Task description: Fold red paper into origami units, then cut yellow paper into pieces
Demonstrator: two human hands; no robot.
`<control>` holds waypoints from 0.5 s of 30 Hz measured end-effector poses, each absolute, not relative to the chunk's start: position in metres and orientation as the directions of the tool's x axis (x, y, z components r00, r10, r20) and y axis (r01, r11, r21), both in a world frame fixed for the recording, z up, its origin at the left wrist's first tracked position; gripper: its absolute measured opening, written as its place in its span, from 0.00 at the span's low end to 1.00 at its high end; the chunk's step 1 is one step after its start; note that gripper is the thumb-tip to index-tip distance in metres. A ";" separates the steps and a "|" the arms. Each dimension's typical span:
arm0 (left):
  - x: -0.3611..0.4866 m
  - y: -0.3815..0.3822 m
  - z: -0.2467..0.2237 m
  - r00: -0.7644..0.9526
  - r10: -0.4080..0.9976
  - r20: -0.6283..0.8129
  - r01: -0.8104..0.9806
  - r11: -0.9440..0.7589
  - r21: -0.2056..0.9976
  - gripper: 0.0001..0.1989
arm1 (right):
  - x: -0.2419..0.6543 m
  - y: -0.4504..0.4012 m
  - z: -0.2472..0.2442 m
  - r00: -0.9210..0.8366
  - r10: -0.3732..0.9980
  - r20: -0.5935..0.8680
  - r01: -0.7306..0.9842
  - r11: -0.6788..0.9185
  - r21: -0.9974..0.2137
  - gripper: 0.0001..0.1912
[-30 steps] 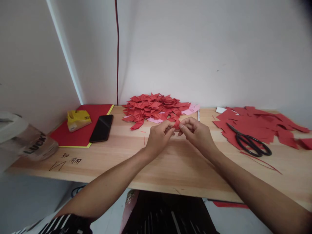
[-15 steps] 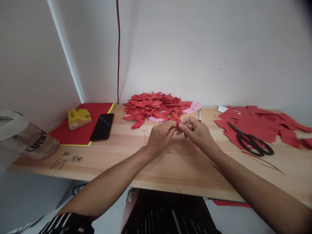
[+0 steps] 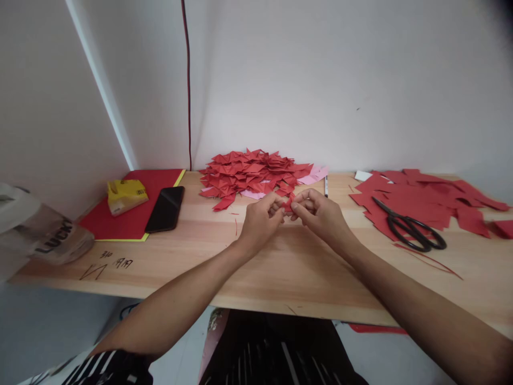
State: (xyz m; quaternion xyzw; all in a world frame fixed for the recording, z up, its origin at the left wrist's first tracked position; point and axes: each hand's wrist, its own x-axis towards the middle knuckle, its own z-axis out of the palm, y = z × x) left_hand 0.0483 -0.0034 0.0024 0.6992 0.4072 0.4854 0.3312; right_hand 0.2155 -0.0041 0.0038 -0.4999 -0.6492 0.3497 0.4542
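Note:
Between my two hands is a small folded piece of red paper [image 3: 288,204], held just above the wooden table. My left hand [image 3: 262,218] pinches its left side with closed fingers. On the other side, my right hand [image 3: 316,211] grips it between thumb and fingers. Much of the paper is covered by my fingertips. Right behind my hands rises a heap of folded red paper pieces [image 3: 248,174], with some pink paper [image 3: 315,175] at its right.
At right, black-handled scissors [image 3: 412,227] lie on flat red paper pieces [image 3: 420,195]. A marker [image 3: 326,185] lies by the heap. At left are a phone [image 3: 165,209], a yellow packet [image 3: 126,197] on red sheets [image 3: 120,227], and a cup [image 3: 44,230] marked LUCKY.
My left hand has turned slightly and its fingers have shifted on the red paper, so more of the paper shows between the hands. The whole view has shifted a little.

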 end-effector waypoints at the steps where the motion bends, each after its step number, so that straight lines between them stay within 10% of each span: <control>1: 0.048 -0.003 0.003 0.188 0.894 0.406 0.244 -0.443 0.863 0.03 | 0.215 -0.004 0.003 -0.099 0.966 0.240 0.309 0.259 -0.915 0.10; 15: 0.047 0.001 0.002 0.255 0.937 0.238 -0.031 -0.238 0.971 0.10 | 0.214 -0.002 -0.005 -0.100 0.943 0.318 0.327 0.333 -0.885 0.09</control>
